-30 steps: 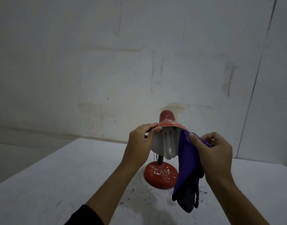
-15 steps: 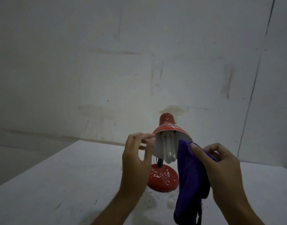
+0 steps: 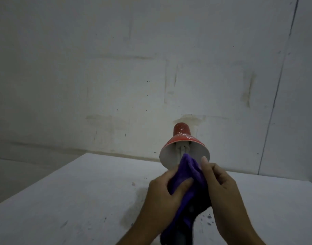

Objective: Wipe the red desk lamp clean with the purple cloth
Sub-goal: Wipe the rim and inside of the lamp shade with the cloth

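Fingers: left hand and right hand both curled round purple cloth | Cloth: bunched between hands, top fold before lamp shade opening | Red desk lamp: on white table, base hidden behind hands.

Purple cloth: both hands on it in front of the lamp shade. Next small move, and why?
Probably push the purple cloth up into the lamp shade and wipe its white inside. Both the left hand and the right hand grip the bunched cloth, its top fold already sits at the shade's open mouth by the bulb, and the red top looks speckled.
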